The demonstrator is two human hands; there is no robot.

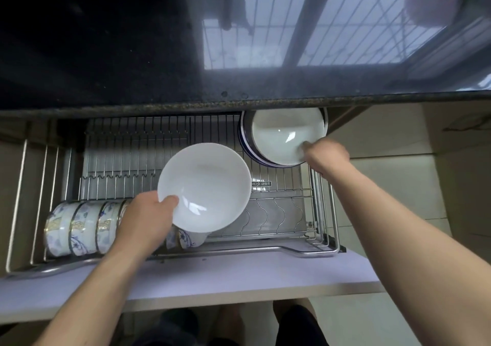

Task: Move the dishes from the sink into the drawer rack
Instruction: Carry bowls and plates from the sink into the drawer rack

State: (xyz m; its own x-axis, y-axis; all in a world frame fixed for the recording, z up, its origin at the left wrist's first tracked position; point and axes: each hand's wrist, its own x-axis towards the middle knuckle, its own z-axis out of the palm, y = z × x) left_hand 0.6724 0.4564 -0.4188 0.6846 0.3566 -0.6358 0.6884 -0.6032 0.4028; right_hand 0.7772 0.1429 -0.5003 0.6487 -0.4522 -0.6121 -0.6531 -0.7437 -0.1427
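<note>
The pulled-out wire drawer rack (292, 202) lies below the dark counter. My left hand (146, 218) is shut on the rim of a white bowl (207, 186), held tilted over the rack's middle. At the rack's back right corner my right hand (326, 154) grips the rim of a second white bowl (279, 133). That bowl leans against blue-rimmed dishes (245, 146) standing on edge there. The sink is out of view.
Several patterned blue-and-gold bowls (79, 229) lie on their sides in the rack's front left row. Another patterned piece (186, 239) sits under the left bowl. The dark glossy counter (132, 53) overhangs the rack's back. The pale drawer front (212, 279) runs along the near edge.
</note>
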